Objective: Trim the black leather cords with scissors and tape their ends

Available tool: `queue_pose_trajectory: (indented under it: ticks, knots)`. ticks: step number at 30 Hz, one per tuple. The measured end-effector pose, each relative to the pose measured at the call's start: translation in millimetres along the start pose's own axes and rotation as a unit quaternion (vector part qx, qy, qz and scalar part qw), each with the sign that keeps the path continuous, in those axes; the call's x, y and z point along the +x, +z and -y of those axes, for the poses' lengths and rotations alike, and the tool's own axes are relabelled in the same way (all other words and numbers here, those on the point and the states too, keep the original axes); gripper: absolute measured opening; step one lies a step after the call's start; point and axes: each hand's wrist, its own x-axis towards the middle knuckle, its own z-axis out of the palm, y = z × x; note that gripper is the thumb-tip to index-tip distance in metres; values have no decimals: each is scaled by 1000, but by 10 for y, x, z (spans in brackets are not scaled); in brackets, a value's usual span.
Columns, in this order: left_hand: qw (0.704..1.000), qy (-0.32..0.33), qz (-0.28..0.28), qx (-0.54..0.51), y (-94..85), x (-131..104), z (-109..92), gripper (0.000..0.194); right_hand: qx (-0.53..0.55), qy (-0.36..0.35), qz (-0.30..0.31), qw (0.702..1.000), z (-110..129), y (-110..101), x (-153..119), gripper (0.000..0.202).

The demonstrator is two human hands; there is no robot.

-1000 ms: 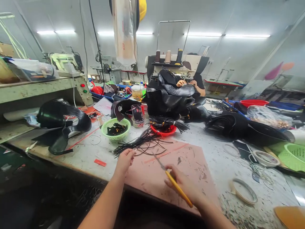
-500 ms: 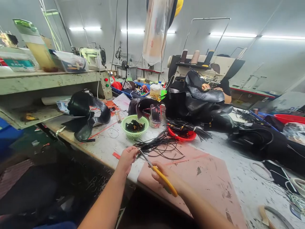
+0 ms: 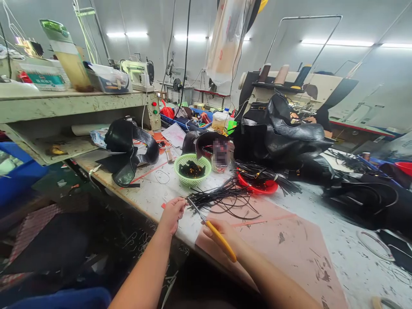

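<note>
My right hand [image 3: 222, 234] grips a pair of scissors [image 3: 221, 240] by the yellow handle. The metal blades slant up and left, their tip close to the fingers of my left hand [image 3: 174, 212]. Those left fingers are pinched together; what they hold is too small to make out. Just beyond both hands lies a loose bundle of thin black cords [image 3: 222, 198]. A light-green basket [image 3: 208, 171] behind it holds small black pieces with gold-coloured bits. Beside that, a red bowl [image 3: 272, 189] carries more black strips.
A pink sheet [image 3: 273, 253] covers part of the white table. Black leather bags [image 3: 289, 139] are piled at the back right, and another black leather piece [image 3: 125, 146] lies left. A co-worker's hands show by the sewing machine [image 3: 334, 88] behind the pile.
The camera view has turned left, so the surroundings appear shifted rightward. My hands stay together at the blade tip, the scissors held at nearly the same angle.
</note>
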Motion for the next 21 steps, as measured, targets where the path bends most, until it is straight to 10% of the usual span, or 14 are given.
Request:
queue_pose_trajectory:
  ticks: [10, 21]
  knots:
    - [978, -49, 183, 93, 394, -470, 93, 13, 85, -10, -200, 976, 128, -139, -192, 44]
    - [926, -71, 261, 262, 850, -672, 322, 5, 22, 5, -209, 978, 22, -483, -728, 38]
